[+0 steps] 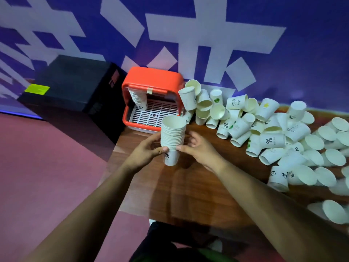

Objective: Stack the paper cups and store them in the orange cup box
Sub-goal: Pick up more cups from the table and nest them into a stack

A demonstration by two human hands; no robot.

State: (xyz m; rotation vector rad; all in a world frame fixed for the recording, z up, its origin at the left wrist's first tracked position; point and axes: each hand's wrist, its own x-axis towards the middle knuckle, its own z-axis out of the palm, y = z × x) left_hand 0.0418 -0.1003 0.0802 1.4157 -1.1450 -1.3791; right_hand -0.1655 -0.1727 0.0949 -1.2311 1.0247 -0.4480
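The left hand [145, 150] and right hand [198, 148] each keep a curled grip round the cup stack [172, 137], upright over the tabletop [198, 186]. The orange cup box [151, 78], at its twelve o'clock, holds one stored stack [137, 99]. Many loose cups [273, 137] wait at three o'clock.

Beyond the fingers [156, 150] rises a deep blue-violet wall [302, 35] painted with big white strokes. Beneath them lies a glossy brown wood-grain table [188, 186]. To their left spreads a dull pink-red floor [47, 157], and further left and beyond stands a black cabinet [75, 87] bearing a yellow-green label [37, 89].
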